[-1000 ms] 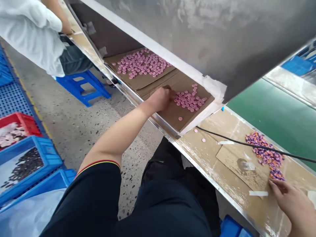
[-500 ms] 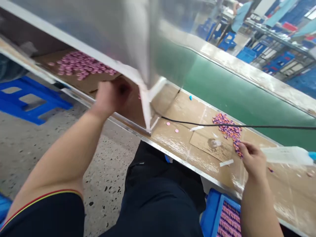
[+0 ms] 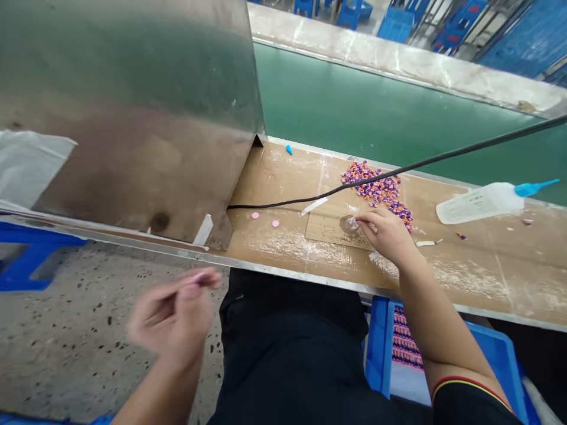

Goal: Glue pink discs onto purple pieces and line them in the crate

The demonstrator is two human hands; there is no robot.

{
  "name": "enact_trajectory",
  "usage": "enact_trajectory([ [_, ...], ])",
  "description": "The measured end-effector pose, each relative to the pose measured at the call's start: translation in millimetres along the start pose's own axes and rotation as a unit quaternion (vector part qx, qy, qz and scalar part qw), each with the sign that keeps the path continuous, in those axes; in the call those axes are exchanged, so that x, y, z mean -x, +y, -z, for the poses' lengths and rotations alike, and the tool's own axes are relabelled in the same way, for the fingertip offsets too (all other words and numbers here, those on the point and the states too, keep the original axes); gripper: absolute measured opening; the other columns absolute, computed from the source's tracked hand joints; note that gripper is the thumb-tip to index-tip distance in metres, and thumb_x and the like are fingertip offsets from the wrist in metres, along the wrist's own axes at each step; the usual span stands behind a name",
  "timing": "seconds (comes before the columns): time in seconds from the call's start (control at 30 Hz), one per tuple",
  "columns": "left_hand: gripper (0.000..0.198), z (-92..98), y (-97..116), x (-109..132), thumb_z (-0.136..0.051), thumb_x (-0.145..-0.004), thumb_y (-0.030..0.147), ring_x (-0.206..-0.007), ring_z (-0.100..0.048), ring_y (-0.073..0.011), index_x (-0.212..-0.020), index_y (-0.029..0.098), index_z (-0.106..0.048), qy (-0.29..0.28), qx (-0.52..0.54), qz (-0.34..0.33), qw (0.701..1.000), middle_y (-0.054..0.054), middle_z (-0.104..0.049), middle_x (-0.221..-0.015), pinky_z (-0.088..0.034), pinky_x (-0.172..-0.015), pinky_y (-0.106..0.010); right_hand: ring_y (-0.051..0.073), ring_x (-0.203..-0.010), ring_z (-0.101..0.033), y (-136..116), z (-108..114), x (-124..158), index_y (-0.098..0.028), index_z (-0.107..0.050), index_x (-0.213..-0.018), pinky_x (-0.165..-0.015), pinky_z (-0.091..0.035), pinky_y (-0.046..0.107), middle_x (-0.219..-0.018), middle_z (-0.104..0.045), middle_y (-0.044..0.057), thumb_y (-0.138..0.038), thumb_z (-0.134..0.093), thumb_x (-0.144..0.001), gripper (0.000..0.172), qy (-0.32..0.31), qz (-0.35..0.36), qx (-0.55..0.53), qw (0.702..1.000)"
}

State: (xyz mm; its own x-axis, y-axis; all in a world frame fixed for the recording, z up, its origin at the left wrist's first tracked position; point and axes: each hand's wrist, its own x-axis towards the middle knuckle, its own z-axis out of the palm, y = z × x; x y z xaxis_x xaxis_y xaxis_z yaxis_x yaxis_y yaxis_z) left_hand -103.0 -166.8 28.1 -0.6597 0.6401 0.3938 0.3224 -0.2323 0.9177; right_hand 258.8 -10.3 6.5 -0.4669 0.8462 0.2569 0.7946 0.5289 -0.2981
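Blurred by motion, my left hand (image 3: 175, 313) is over the floor in front of the bench edge, its thumb and fingers pinched on a small pink disc (image 3: 201, 277). My right hand (image 3: 390, 233) is at a shiny wet patch (image 3: 351, 223) on a flat cardboard piece (image 3: 328, 231). Its fingertips are pinched together there, and what they hold is too small to make out. Just behind that hand lies a heap of small purple and orange pieces (image 3: 372, 183). Two loose pink discs, one of them a pink disc (image 3: 275, 223), lie to the left of the cardboard.
A metal box (image 3: 133, 147) stands on the bench's left. A black cable (image 3: 301, 200) crosses above the bench. At right lies a clear bottle with a blue nozzle (image 3: 482, 202); a blue cap (image 3: 289, 150) lies at the back. Below is a blue crate (image 3: 381, 348) with rows of pieces.
My left hand has come out from beneath the metal box towards me, with a pink disc. My right hand has moved left from the heap to the wet patch. The view has turned.
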Motion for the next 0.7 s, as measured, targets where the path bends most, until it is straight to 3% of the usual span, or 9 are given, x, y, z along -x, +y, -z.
enact_trajectory([
  [0.07,0.034,-21.1,-3.7,17.7,-0.089,-0.082,0.057,-0.063,-0.073,-0.017,-0.079,0.026,-0.075,-0.066,0.102,0.148,0.981,-0.001,-0.079,-0.08,-0.063,-0.055,-0.029,0.028,-0.094,-0.074,1.4,-1.2,-0.6,-0.025,-0.081,-0.101,-0.087,-0.061,0.042,-0.1,-0.08,0.01,-0.027,-0.058,-0.104,0.023,-0.004,-0.002,-0.001,1.0],
  [0.1,0.036,-32.6,-4.6,22.9,-0.093,-0.078,0.057,-0.063,-0.073,-0.0159,-0.078,0.026,-0.075,-0.107,0.154,0.238,0.953,-0.001,-0.079,-0.079,-0.062,-0.055,-0.027,0.028,-0.094,-0.074,2.0,-1.1,-0.6,-0.025,-0.081,-0.101,-0.086,-0.06,0.042,-0.1,-0.08,0.01,-0.028,-0.058,-0.104,0.023,-0.004,-0.002,-0.002,1.0],
  [0.17,0.04,-54.3,-4.7,27.5,-0.1,-0.068,0.055,-0.067,-0.073,-0.0142,-0.077,0.025,-0.076,-0.18,0.236,0.395,0.869,-0.003,-0.08,-0.08,-0.061,-0.057,-0.023,0.028,-0.092,-0.074,1.9,0.3,0.5,-0.024,-0.081,-0.099,-0.085,-0.06,0.042,-0.099,-0.08,0.01,-0.029,-0.058,-0.103,0.024,0.001,-0.011,-0.004,1.0],
  [0.23,0.042,-71.5,-3.4,27.8,-0.105,-0.061,0.052,-0.071,-0.073,-0.013,-0.075,0.024,-0.078,-0.218,0.274,0.472,0.809,-0.004,-0.08,-0.081,-0.06,-0.061,-0.021,0.028,-0.091,-0.074,-2.9,2.3,3.6,-0.024,-0.081,-0.098,-0.085,-0.06,0.041,-0.098,-0.08,0.01,-0.029,-0.059,-0.102,0.023,0.019,-0.036,-0.003,0.999],
  [0.27,0.043,-78.1,-2.6,27.7,-0.106,-0.059,0.052,-0.073,-0.072,-0.0126,-0.075,0.023,-0.079,-0.227,0.281,0.487,0.795,-0.004,-0.08,-0.081,-0.06,-0.063,-0.02,0.027,-0.089,-0.074,-8.5,3.4,6.2,-0.024,-0.081,-0.098,-0.083,-0.06,0.041,-0.097,-0.08,0.01,-0.03,-0.059,-0.102,0.023,0.038,-0.051,-0.007,0.998],
  [0.4,0.044,-94.6,-0.4,31.8,-0.107,-0.057,0.053,-0.075,-0.072,-0.0116,-0.076,0.023,-0.08,-0.246,0.282,0.491,0.786,-0.004,-0.08,-0.084,-0.061,-0.067,-0.02,0.021,-0.077,-0.073,-55.5,4.1,23.9,-0.025,-0.08,-0.098,-0.07,-0.061,0.034,-0.094,-0.081,0.006,-0.03,-0.066,-0.102,0.016,0.149,-0.071,-0.108,0.98],
  [0.57,0.046,-108.5,-1.1,44.2,-0.106,-0.059,0.054,-0.075,-0.074,-0.0111,-0.081,0.021,-0.082,-0.252,0.3,0.479,0.786,-0.004,-0.081,-0.085,-0.06,-0.068,-0.018,0.018,-0.079,-0.075,-126.6,-8.3,42.3,-0.026,-0.079,-0.102,-0.067,-0.061,0.03,-0.089,-0.08,0.003,-0.015,-0.072,-0.098,0.014,0.252,-0.036,-0.29,0.923],
  [0.7,0.038,-117.3,-1.0,53.0,-0.105,-0.063,0.048,-0.076,-0.076,-0.0124,-0.079,0.021,-0.084,-0.25,0.325,0.44,0.799,-0.004,-0.083,-0.086,-0.062,-0.071,-0.02,0.018,-0.08,-0.076,-146.7,-22.3,43.0,-0.027,-0.078,-0.107,-0.068,-0.063,0.03,-0.091,-0.08,0.001,-0.012,-0.072,-0.097,0.019,0.294,-0.047,-0.322,0.898],
])
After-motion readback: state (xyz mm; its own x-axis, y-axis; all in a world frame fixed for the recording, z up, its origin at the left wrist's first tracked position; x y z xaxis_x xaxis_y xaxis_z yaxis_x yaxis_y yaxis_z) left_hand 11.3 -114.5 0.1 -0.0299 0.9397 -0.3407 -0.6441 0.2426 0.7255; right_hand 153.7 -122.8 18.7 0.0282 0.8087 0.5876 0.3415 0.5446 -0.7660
